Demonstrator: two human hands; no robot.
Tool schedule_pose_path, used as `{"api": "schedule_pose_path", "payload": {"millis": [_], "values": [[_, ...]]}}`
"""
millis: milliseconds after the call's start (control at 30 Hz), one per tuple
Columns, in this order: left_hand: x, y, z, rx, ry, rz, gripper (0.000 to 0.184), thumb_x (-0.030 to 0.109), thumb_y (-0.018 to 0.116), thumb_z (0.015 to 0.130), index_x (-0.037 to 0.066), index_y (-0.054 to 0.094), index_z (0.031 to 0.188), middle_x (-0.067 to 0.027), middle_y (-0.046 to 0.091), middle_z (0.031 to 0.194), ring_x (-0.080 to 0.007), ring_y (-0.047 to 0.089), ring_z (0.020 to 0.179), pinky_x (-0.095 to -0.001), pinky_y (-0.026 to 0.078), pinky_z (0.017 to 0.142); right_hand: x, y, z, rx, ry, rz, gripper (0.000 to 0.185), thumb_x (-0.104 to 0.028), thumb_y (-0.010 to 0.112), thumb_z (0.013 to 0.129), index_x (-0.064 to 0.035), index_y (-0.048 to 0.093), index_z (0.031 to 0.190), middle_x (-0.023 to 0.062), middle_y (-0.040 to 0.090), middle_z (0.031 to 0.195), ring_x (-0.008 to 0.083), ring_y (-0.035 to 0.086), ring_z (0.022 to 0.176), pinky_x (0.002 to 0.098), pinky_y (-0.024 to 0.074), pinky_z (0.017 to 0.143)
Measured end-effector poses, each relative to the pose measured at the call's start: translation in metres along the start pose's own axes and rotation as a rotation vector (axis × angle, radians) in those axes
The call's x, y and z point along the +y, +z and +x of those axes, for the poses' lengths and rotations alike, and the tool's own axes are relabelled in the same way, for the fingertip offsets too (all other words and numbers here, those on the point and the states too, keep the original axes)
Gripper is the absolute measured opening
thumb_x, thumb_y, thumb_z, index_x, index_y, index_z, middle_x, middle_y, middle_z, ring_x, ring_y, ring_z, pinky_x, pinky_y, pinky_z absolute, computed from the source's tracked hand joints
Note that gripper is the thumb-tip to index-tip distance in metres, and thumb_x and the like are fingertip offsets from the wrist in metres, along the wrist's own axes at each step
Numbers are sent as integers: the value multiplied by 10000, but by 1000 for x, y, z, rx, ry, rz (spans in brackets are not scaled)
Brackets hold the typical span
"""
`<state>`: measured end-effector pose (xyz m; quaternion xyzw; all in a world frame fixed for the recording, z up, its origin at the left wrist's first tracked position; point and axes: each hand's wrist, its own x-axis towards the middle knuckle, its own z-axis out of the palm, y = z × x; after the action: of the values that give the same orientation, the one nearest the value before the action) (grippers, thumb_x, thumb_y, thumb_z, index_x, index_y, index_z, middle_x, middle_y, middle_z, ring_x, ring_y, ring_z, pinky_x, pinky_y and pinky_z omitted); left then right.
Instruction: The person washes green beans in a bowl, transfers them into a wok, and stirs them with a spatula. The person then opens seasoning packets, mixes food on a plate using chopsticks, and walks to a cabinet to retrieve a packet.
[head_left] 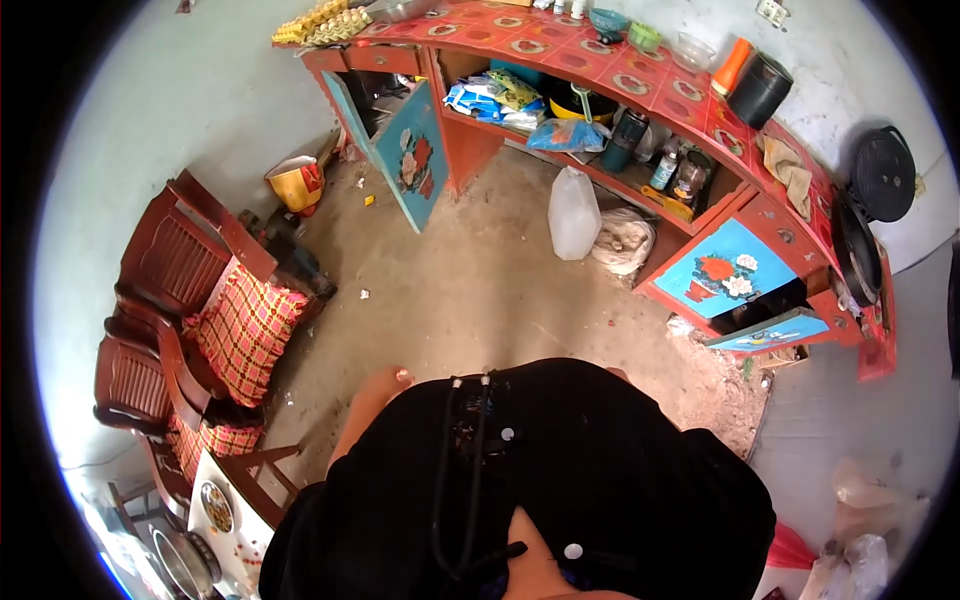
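My left hand (388,386) hangs low at the left front of my black top (590,440), partly covered by it. A fingertip shows, but the other fingers are hidden, and I see no object at it. On the other side, only a sliver of skin, seemingly my right hand (617,374), peeks past the top's edge. Whatever its fingers do is out of sight. The bare concrete floor (470,290) lies beyond both. Closest on the left is a wooden chair with a plaid cushion (250,330).
A red counter (560,45) curves along the wall, with cabinet doors (410,155) swung out over the floor. A plastic jug (574,215) and a sack (624,242) stand below. Egg trays (322,22) sit at its left end. A white table (235,545) with a plate is at lower left.
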<state>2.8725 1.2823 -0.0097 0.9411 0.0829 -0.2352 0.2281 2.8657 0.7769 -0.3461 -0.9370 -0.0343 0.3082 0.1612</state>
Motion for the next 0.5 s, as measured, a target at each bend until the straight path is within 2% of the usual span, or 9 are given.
{"api": "schedule_pose_path", "payload": {"millis": [33,100,167,233,267,333,367,433,500], "values": [[-5,-4,15,-2,-1,7,299,286,486,835,91,619,1018,-126,639,931,-268,601,917,-346,445,789,-52,-35,-11,35,126,361,309,-260,556,781,-52,651,989,143,638,983,299,592,970,357,473,823],[-20,-2,54,15,-6,-33,313,273,527,814,104,617,1063,-105,637,985,-237,596,945,-341,441,811,-118,-83,-23,-35,160,480,314,-270,546,782,-58,657,985,135,631,1015,294,588,981,348,467,837],[-26,-2,77,-36,-80,-44,322,258,542,805,111,612,1082,-100,632,1016,-236,589,970,-338,444,820,-135,-99,-3,-108,191,586,319,-279,536,784,-64,664,981,127,624,1046,290,585,993,338,461,851],[-33,0,91,-107,-174,-74,337,246,557,795,117,606,1102,-97,626,1047,-237,582,995,-336,446,829,-138,-102,27,-252,-101,-98,289,-245,541,778,-78,669,975,133,608,1084,302,580,998,344,459,855],[-38,2,97,-107,-174,-85,338,248,557,795,117,606,1102,-98,626,1046,-238,582,995,-336,446,830,-155,-131,17,-259,-108,-103,289,-245,541,778,-78,669,975,133,608,1084,302,580,998,344,459,855],[-49,3,112,-115,-191,-106,340,252,557,795,116,606,1103,-100,626,1045,-240,583,994,-337,447,830,-179,-187,-4,-182,122,148,253,-150,588,737,-77,650,972,134,619,1039,315,578,994,362,470,832],[-54,3,120,-113,-201,-112,341,254,558,796,116,605,1103,-101,626,1045,-241,583,993,-338,447,831,-170,-186,19,-189,111,145,253,-150,588,737,-77,650,972,134,619,1039,315,578,994,362,470,832],[-63,2,135,-108,-232,-131,343,259,558,796,116,605,1104,-103,627,1044,-243,583,993,-339,447,831,-129,-167,90,-399,-84,-374,266,-48,611,691,-71,623,956,142,624,975,320,579,984,382,479,798],[-70,-1,151,-106,-270,-154,345,263,558,796,115,604,1105,-104,627,1043,-245,583,992,-340,447,832,-82,-121,176,-419,-178,-453,271,-35,614,681,-73,614,949,149,621,954,317,580,980,392,481,783]]}}
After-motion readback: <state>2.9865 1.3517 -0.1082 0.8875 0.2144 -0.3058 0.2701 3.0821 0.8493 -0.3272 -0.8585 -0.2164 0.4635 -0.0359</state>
